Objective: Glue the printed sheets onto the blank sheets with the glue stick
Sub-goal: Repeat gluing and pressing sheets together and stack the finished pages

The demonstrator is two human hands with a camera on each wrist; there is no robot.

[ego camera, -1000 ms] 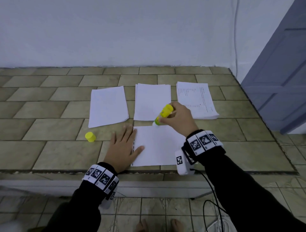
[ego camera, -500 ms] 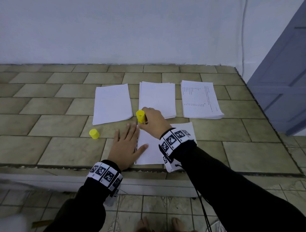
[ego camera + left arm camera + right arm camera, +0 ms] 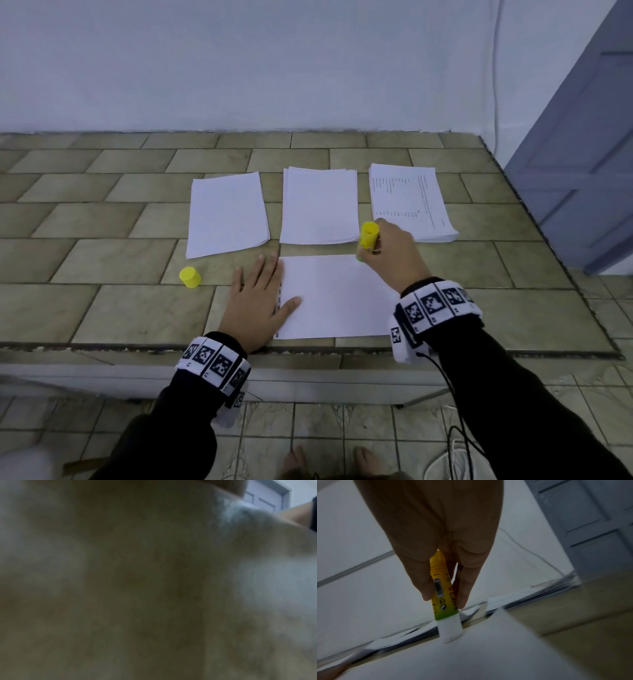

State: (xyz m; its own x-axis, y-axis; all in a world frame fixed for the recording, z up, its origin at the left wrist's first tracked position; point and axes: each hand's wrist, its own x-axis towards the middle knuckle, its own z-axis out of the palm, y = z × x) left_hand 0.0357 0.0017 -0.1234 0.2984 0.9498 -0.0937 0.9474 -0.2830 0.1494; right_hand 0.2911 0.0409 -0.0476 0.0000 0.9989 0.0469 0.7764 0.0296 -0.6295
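Right-hand grip (image 3: 443, 599) mid glue stick (image 3: 444, 601)

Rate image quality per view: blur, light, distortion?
Head: sharp, even light, wide-angle bend at the edges. Left wrist: dark smeared blur, only a door corner readable. Right wrist: dim, paper stacks motion-blurred, glue stick fairly sharp.

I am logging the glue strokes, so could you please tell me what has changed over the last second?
The right hand, gripping the glue stick, swept along the far edge of the sheet to its left corner and has come back to the right end. The left hand stays flat on the sheet's left edge. The cap and the three stacks have not moved.
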